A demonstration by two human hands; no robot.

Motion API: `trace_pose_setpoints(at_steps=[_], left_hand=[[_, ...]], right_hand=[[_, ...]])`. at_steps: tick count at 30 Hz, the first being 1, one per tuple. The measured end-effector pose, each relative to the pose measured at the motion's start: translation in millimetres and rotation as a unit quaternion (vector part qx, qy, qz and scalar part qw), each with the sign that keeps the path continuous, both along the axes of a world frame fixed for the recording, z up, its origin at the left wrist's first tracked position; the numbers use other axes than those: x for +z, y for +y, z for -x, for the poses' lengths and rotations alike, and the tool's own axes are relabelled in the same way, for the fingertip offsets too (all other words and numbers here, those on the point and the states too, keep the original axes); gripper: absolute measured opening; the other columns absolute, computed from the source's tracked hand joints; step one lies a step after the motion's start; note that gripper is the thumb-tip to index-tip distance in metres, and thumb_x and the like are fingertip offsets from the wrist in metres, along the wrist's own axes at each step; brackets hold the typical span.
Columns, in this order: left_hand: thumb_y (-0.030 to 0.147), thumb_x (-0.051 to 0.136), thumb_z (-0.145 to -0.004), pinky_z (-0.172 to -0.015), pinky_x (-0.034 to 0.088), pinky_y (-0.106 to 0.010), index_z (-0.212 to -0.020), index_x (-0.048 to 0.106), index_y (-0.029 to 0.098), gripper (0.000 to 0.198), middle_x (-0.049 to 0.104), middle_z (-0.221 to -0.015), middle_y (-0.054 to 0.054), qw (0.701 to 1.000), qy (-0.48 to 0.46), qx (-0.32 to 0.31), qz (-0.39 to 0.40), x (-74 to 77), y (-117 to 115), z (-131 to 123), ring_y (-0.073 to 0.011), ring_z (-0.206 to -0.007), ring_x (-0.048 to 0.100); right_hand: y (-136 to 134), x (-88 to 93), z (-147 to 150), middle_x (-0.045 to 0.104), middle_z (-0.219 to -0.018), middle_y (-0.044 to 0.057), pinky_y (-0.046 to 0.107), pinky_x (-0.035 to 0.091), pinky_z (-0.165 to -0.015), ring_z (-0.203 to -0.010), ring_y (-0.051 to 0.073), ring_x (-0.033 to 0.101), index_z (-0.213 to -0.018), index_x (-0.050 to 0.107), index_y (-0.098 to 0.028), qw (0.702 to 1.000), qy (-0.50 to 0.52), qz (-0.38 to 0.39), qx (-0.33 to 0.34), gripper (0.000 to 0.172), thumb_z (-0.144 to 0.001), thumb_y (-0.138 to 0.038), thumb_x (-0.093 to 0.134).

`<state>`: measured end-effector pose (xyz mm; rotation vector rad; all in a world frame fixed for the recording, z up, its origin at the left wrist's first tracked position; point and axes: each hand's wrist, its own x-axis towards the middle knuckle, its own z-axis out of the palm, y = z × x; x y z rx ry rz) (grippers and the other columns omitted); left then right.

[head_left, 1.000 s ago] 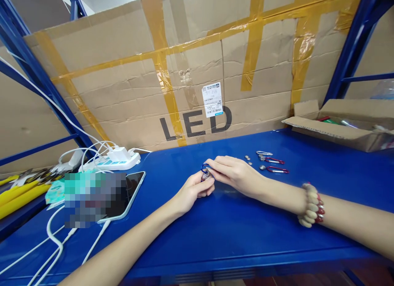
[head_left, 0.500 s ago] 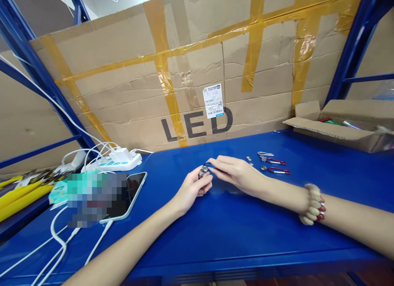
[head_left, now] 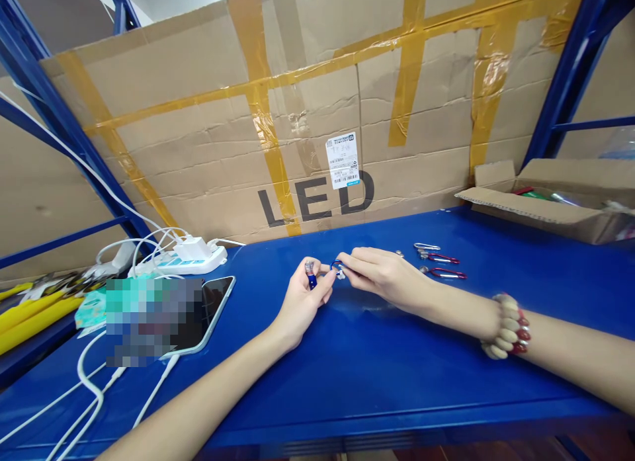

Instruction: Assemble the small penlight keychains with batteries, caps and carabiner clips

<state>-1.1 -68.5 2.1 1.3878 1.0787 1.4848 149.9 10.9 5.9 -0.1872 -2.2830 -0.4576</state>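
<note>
Over glossy blue shelf (head_left: 387,375), left hand (head_left: 301,303) gripping slim cylinder (head_left: 311,276); right hand (head_left: 381,272) pinching curved, seemingly metal clip (head_left: 333,264)

Stockroom or small workshop, prob., by the look of the shelving & packing.
Blue metal shelf top (head_left: 387,368) under my left hand (head_left: 302,302) & right hand (head_left: 381,276), w/ blue rack uprights (head_left: 570,77) either side. Straight ahead of both hands: huge cardboard carton (head_left: 377,104) marked "LED", yellow-brown tape all over, plus printed label (head_left: 342,160) w/ barcode. Beyond my right: open cardboard box (head_left: 536,206), misc. small bits inside. Left of my left: pwr strip (head_left: 208,261), white chargers & cables.
</note>
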Motion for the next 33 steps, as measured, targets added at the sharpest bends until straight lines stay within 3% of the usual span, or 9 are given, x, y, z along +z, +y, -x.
trace_pose_setpoints(at_steps=[7,21,29,33], left_hand=[[0.028,0.067,-0.069,-0.047,0.028,-0.017,-0.073,0.026,0.020,0.042,0.046,-0.061,0.009,0.999,0.038,0.026,0.000,-1.5,0.2,0.7,-0.0024,-0.046,0.037],[0.039,0.063,-0.072,-0.048,0.025,-0.019,-0.072,0.028,0.020,0.040,0.042,-0.065,0.007,0.997,0.063,0.054,-0.005,-1.1,-2.3,-1.6,-0.0036,-0.050,0.028],[0.033,0.059,-0.077,-0.050,0.029,-0.019,-0.073,0.027,0.020,0.034,0.046,-0.064,0.008,0.994,0.082,0.059,-0.031,-2.3,-2.1,-1.2,-0.0033,-0.047,0.035],[0.034,0.060,-0.076,-0.048,0.031,-0.019,-0.072,0.026,0.021,0.037,0.053,-0.073,0.005,0.994,0.076,0.068,-0.030,-1.5,-2.0,-1.5,-0.0023,-0.045,0.037]], right_hand=[[0.6,-2.7,0.3,0.055,-0.071,0.005,0.024,0.046,-0.062,-0.066,0.013,0.054,-0.099,0.057,-0.012,0.996,-0.004,0.089,0.023,0.031,-0.094,-0.027,0.031],[1.6,-5.1,0.5,0.058,-0.079,0.006,0.023,0.048,-0.062,-0.071,0.013,0.058,-0.104,0.057,-0.014,0.992,0.002,0.124,0.039,0.031,-0.094,-0.029,0.031],[2.8,-7.1,1.2,0.057,-0.078,0.006,0.023,0.048,-0.062,-0.069,0.013,0.057,-0.102,0.058,-0.013,0.987,0.011,0.152,0.045,0.030,-0.093,-0.028,0.034],[2.8,-8.2,1.6,0.058,-0.080,0.006,0.023,0.049,-0.062,-0.071,0.013,0.058,-0.103,0.058,-0.014,0.984,0.022,0.173,0.037,0.030,-0.092,-0.028,0.034]])
